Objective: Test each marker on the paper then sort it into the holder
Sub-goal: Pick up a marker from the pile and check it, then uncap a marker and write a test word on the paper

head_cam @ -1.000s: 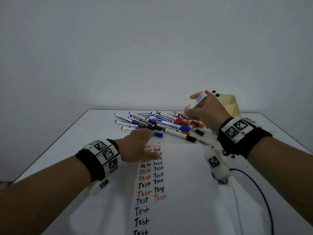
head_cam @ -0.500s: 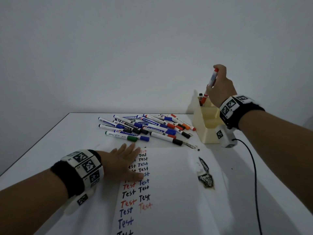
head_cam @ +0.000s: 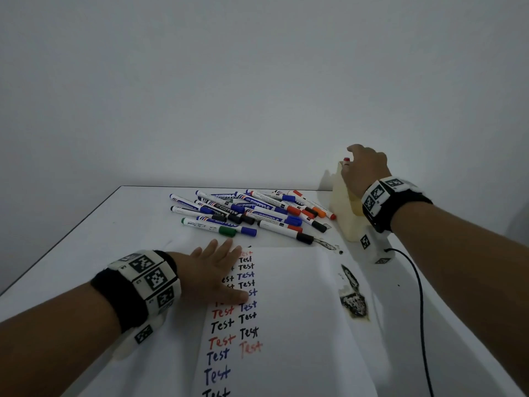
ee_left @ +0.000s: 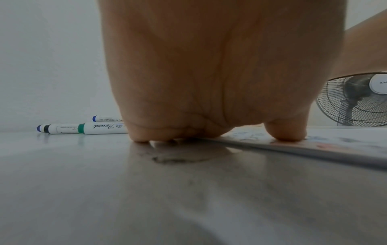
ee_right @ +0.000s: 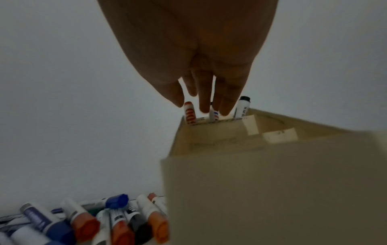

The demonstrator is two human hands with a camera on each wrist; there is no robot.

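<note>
My left hand (head_cam: 217,270) lies flat on the upper left of the white paper (head_cam: 300,310), over columns of "Test" words in black, red and blue. At the back right, my right hand (head_cam: 360,170) hovers over the beige holder (head_cam: 343,213). In the right wrist view its straight fingers (ee_right: 204,102) point down at the tops of a red marker (ee_right: 189,112), a second marker and a black-capped marker (ee_right: 243,106) standing in the holder (ee_right: 272,165). No finger curls round any of them. A pile of capped markers (head_cam: 252,213) lies behind the paper.
A dark ink stain (head_cam: 353,302) marks the paper's right edge. A black cable (head_cam: 420,296) runs from my right wrist toward the table's front right. A fan (ee_left: 356,101) stands beyond the table. The wall is close behind the holder.
My right hand carried the red marker from above the pile up to the holder, lowered it in and let go. The left hand stayed flat on the paper.
</note>
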